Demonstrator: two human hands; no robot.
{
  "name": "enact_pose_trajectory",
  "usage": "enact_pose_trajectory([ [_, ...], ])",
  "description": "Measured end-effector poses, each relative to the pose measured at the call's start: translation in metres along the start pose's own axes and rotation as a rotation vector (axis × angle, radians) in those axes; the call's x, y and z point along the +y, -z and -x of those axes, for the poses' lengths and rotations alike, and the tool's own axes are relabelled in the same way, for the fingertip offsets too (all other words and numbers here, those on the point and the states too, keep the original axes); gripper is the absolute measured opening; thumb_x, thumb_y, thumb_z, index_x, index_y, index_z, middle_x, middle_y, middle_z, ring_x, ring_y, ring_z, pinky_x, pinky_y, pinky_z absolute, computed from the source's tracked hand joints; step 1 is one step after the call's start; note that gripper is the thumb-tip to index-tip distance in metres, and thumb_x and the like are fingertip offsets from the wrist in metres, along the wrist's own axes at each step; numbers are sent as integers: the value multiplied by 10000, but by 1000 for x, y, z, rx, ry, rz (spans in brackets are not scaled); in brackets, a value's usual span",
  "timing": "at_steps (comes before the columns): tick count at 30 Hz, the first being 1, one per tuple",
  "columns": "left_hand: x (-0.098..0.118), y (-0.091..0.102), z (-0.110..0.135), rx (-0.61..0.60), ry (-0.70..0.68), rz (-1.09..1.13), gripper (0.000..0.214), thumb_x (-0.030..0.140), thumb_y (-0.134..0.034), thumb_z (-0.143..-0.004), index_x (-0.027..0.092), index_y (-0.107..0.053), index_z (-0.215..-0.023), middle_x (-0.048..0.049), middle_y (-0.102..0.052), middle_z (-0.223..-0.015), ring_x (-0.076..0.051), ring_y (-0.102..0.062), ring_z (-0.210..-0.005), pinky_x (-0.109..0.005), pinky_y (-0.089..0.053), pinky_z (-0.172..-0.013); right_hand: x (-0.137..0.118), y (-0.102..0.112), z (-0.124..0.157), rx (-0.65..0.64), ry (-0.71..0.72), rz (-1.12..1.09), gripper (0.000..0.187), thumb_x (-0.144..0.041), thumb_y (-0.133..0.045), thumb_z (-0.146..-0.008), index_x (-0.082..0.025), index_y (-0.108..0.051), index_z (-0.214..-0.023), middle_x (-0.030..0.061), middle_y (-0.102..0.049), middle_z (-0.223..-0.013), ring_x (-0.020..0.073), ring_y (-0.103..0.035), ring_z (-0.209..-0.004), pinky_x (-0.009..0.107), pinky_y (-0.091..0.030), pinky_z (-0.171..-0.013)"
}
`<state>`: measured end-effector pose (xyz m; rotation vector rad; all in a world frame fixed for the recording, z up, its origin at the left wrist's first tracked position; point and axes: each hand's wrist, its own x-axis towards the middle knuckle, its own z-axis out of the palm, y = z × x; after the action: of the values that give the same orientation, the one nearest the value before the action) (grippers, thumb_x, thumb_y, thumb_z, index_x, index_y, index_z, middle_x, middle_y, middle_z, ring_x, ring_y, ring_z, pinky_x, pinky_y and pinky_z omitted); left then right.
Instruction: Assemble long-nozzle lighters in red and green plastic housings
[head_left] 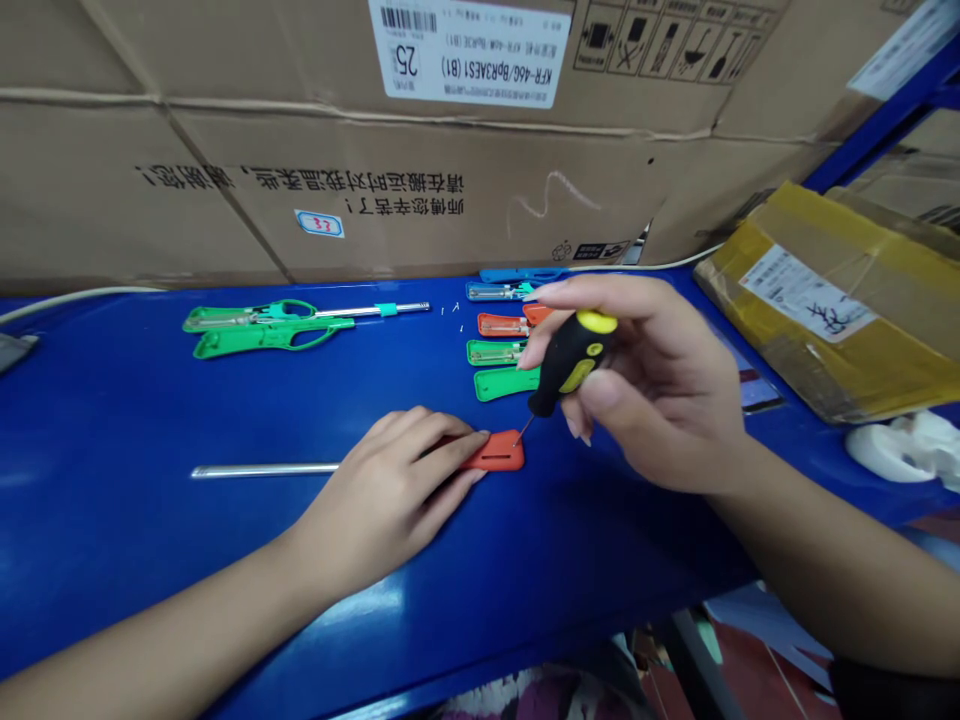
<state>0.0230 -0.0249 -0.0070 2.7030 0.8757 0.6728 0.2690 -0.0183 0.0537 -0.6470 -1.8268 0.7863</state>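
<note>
My left hand [397, 480] lies flat on the blue bench, its fingers pressing down an orange plastic handle piece [499, 452]. A thin metal rod [262, 469] runs out to the left from under that hand. My right hand [652, 385] is closed round a small black and yellow screwdriver [570, 360]. The screwdriver's thin tip touches the orange piece at its right end.
A green scissor-like tool with a metal rod [277, 325] lies at the back left. Several green, orange and blue handle pieces [502, 350] sit behind the screwdriver. Cardboard boxes [375, 150] line the back; a taped package [832, 290] and white tape rolls [900, 450] are right.
</note>
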Motion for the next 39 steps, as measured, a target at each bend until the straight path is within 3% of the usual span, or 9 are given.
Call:
enact_pose_trajectory([
  [4, 0, 0, 0, -6, 1, 5, 274, 214, -578, -1000, 201, -648, -1264, -78, -669, -1150, -213, -608, -1005, -375, -482, -875, -2, 3, 0, -16, 1, -48, 322, -258, -535, -1014, -280, -618, -1324, 34, -692, -1107, 95, -635, -638, 209, -540, -455],
  [8, 0, 0, 1, -7, -2, 3, 276, 215, -580, -998, 200, -648, -1265, -75, -668, -1140, -213, -611, -998, -378, -485, -870, -4, 0, -2, 56, 75, -21, 244, -222, -691, -909, -259, -686, -1150, 33, -684, -994, 158, -691, -815, 232, -591, -528],
  [12, -1, 0, 1, 10, -11, -8, 270, 206, -589, -993, 197, -653, -1254, -78, -667, -1133, -215, -612, -1000, -379, -485, -878, -6, -6, -3, 101, 92, 46, 242, -245, -810, -817, -253, -671, -1015, 15, -688, -957, 163, -691, -835, 259, -615, -610],
  [17, 0, 0, 1, 18, -18, -12, 263, 209, -597, -988, 201, -657, -1244, -72, -668, -1129, -215, -614, -994, -378, -485, -868, -5, -8, -2, -5, 59, -135, 250, -187, -731, -894, -228, -621, -1114, 1, -691, -937, 93, -669, -702, 175, -551, -510],
  [22, 0, 0, 1, 10, -11, -5, 276, 213, -597, -990, 202, -647, -1261, -71, -668, -1152, -214, -614, -1010, -375, -484, -868, -6, -4, 1, -52, 7, -151, 289, -273, -528, -1031, -168, -592, -1293, 54, -662, -1066, 96, -657, -800, 174, -568, -557],
  [26, 0, 0, 1, 10, -16, -2, 273, 212, -600, -989, 203, -647, -1258, -69, -666, -1146, -210, -613, -1010, -373, -485, -872, -5, -2, 1, -28, 75, -107, 208, -232, -635, -974, -171, -644, -1172, 47, -660, -1053, 127, -683, -926, 168, -578, -583],
  [31, -1, 0, 1, 14, -17, -5, 275, 217, -596, -992, 208, -647, -1262, -70, -666, -1146, -211, -613, -1009, -378, -487, -875, -7, -7, -2, 76, 43, -58, 209, -228, -774, -862, -218, -629, -1012, 14, -665, -968, 148, -672, -891, 242, -605, -673],
  [35, 0, -1, 1, 8, -12, -1, 286, 218, -594, -994, 213, -640, -1277, -66, -666, -1161, -209, -613, -1020, -377, -487, -878, -7, -11, -2, 93, -11, -146, 239, -183, -713, -912, -233, -614, -1124, 3, -679, -976, 124, -679, -853, 213, -597, -647],
  [39, 0, -1, 0, 8, -14, 4, 277, 221, -601, -992, 208, -644, -1265, -65, -666, -1157, -208, -611, -1019, -380, -486, -880, -6, -8, 0, 9, -15, -161, 262, -251, -584, -1003, -219, -626, -1260, 42, -668, -1080, 126, -666, -890, 180, -556, -556],
])
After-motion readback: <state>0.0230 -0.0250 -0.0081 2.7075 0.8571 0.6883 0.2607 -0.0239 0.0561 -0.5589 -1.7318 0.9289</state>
